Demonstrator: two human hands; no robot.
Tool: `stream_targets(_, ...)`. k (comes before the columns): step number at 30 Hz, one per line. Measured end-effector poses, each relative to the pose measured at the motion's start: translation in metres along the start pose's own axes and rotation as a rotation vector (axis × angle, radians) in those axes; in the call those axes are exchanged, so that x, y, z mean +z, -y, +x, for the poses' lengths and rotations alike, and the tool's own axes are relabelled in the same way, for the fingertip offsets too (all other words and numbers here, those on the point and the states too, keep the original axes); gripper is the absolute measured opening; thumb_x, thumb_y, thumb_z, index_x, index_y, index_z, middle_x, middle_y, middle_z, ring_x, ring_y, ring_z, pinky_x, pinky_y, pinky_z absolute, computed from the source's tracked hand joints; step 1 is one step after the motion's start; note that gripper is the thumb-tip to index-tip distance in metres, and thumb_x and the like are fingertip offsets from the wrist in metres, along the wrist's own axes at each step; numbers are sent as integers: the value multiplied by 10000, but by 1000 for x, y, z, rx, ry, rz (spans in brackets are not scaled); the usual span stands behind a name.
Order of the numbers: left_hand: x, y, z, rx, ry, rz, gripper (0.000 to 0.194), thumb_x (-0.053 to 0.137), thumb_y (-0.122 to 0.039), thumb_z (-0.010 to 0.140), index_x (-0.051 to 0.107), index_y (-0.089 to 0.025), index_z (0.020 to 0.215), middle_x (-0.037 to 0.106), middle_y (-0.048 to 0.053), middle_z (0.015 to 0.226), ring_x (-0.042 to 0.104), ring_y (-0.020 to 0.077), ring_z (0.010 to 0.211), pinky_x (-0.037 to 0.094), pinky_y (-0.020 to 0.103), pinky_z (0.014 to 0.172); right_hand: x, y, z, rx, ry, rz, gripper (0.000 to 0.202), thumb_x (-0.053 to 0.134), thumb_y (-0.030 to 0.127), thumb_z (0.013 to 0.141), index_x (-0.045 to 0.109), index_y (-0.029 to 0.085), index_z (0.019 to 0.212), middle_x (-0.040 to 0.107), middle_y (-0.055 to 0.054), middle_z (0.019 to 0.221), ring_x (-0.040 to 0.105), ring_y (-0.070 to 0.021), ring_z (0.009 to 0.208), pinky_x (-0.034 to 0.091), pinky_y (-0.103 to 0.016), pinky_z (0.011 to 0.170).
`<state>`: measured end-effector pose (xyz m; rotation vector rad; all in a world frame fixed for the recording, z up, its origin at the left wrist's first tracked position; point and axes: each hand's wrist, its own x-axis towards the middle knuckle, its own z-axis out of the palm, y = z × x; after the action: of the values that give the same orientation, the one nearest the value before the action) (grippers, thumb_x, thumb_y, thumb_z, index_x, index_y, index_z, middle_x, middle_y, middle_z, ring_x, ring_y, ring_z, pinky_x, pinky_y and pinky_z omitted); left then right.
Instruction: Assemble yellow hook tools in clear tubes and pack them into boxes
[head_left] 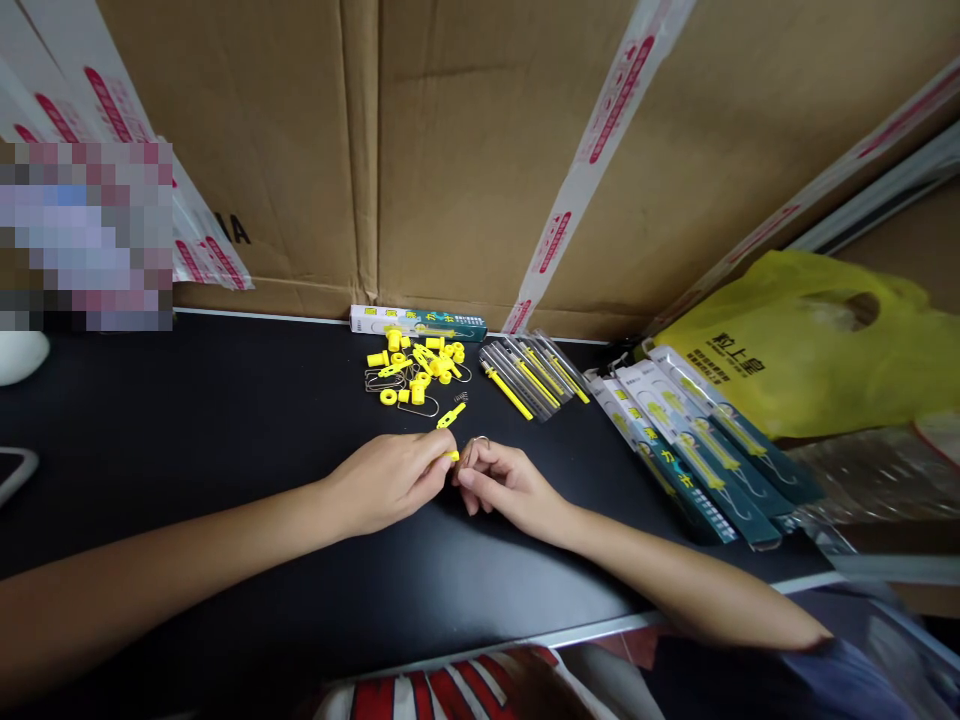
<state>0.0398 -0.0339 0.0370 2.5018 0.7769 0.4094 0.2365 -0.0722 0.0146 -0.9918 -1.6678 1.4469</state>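
Thumb and fingers of my left hand [394,482] pinch a small yellow plastic part [453,456], mostly hidden by the fingertips. Close beside it, my right hand [517,487] is closed on a thin metal wire hook [478,441], whose curved end shows above the fingers. Just beyond my left fingers lie a slotted yellow plastic piece [451,416] and a small coil spring [461,397]. Farther back is a loose pile of yellow caps and rings [421,380] mixed with bent wire hooks [420,408].
Clear tubes with yellow rods [534,375] lie right of the pile, before a printed box [418,322]. Spring-scale packages [697,445] are stacked at the right beside a yellow plastic bag [795,345]. Cardboard [480,150] stands behind the black table [300,400].
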Motion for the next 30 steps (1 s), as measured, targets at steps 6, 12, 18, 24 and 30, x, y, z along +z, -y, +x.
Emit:
stream_targets(6, 1, -1, 1, 4, 43, 21, 246, 276, -264, 973, 500, -191, 902, 646, 23, 872, 635, 178, 793, 429, 282, 702, -2, 1, -1, 12, 13, -26, 299, 497, 422, 920, 443, 185, 745, 518, 46, 582, 439, -67, 489, 339, -203, 493)
stream_targets(12, 1, -1, 0, -26, 44, 64, 257, 274, -288, 983, 509, -202, 923, 661, 11, 846, 651, 177, 770, 419, 264, 664, -2, 4, -2, 41, 49, -47, 314, 417, 428, 956, 439, 184, 761, 556, 28, 596, 419, -69, 483, 336, -205, 491)
stream_targets(18, 5, -1, -1, -85, 43, 80, 248, 253, -332, 991, 469, -217, 960, 611, -14, 703, 620, 176, 643, 359, 252, 564, -3, 5, -4, 14, 90, -149, 345, 347, 433, 979, 445, 186, 760, 560, 17, 626, 455, -83, 533, 386, -220, 557)
stream_targets(24, 6, -3, 1, -128, 29, -137, 214, 288, -317, 979, 430, -201, 867, 585, -6, 752, 576, 148, 674, 396, 249, 642, -4, 5, -2, -2, 82, -197, 342, 360, 425, 978, 425, 189, 738, 536, 22, 623, 439, -80, 538, 384, -212, 563)
stream_targets(30, 10, 0, 0, -101, 20, -232, 291, 327, -397, 971, 460, -191, 812, 568, -16, 751, 539, 128, 677, 374, 236, 629, -2, 4, -2, -42, 96, -291, 335, 392, 392, 973, 483, 176, 734, 537, 13, 646, 479, -91, 593, 401, -218, 610)
